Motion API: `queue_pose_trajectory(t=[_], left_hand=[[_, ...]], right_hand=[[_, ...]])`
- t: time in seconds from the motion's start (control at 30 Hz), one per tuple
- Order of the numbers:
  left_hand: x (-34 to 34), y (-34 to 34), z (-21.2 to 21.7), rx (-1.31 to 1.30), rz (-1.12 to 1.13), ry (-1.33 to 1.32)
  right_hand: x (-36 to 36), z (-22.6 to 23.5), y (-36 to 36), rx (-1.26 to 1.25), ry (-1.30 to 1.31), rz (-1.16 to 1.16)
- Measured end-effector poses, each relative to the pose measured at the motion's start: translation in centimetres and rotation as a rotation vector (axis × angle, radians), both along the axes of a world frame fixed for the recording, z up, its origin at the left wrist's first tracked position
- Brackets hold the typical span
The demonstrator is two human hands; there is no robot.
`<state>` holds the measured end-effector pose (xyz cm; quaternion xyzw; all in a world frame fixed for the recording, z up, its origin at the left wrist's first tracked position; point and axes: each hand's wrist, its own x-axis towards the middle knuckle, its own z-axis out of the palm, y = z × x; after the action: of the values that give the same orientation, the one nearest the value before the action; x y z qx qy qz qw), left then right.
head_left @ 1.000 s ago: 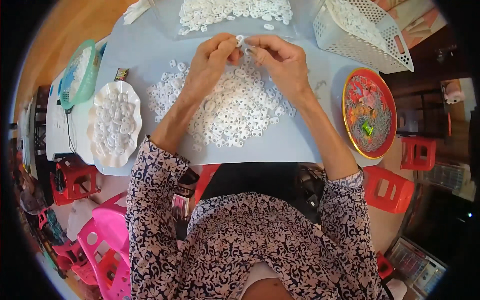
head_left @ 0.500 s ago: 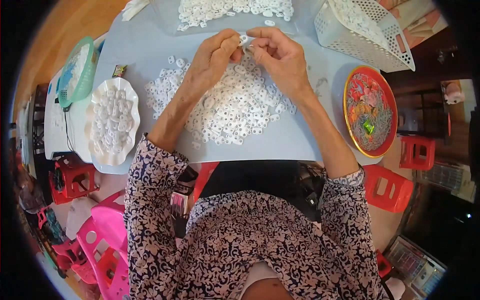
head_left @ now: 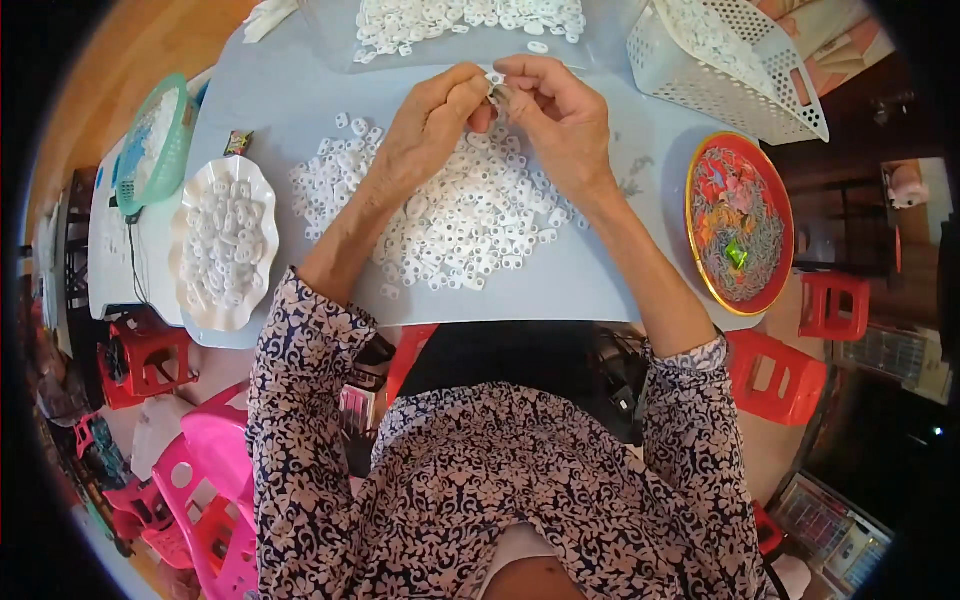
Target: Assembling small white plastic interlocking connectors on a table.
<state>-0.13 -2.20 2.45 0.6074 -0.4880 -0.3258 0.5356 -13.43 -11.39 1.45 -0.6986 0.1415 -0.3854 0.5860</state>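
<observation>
Pinching one small white plastic piece (head_left: 494,80) between both hands above the pile (head_left: 450,215).
Left hand (head_left: 430,125) and right hand (head_left: 560,115) fingertips pressed on it; pose unchanged from earlier.

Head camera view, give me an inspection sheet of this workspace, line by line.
Surface: pale blue table, mostly covered.
Job's things: one small white plastic piece pinched between both hands above a loose pile of white pieces.
Clutter: white scalloped dish with more pieces at left; green basket beyond it; white perforated basket at far right; round red tray with colourful bits; clear bag of white pieces at the far edge.
Grippers: left hand and right hand meet at the fingertips.
Cables: thin dark cord at far left.
Surroundings: red stools, pink plastic chair, wooden floor.
</observation>
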Motion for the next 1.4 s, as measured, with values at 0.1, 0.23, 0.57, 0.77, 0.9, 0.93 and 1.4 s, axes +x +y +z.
queue_pose_trajectory(t=[0.1,0.23,0.57,0.77,0.9,0.93,1.4], left_hand=[[0.1,-0.1,-0.8,-0.103,-0.027,-0.031],[-0.2,-0.3,-0.9,-0.091,0.008,0.064],[0.1,-0.2,-1.2,-0.167,-0.001,-0.025],[-0.2,0.0,-0.8,-0.14,-0.006,0.011],[-0.1,-0.1,-1.3,-0.134,-0.014,-0.008],[-0.1,-0.1,-1.2,-0.133,-0.019,-0.02],[-0.4,0.0,-1.6,-0.112,-0.01,-0.067]], right_hand=[[0.0,0.2,0.1,0.048,-0.007,0.007],[0.1,-0.5,-0.3,0.041,0.021,0.042],[0.4,-1.5,-0.7,-0.159,0.053,-0.03],[0.1,-0.4,-0.3,-0.464,0.089,-0.101],[-0.3,0.0,-0.3,-0.506,0.158,-0.094],[-0.3,0.1,-0.4,-0.508,0.164,-0.093],[-0.3,0.2,-0.2,-0.47,0.16,-0.062]])
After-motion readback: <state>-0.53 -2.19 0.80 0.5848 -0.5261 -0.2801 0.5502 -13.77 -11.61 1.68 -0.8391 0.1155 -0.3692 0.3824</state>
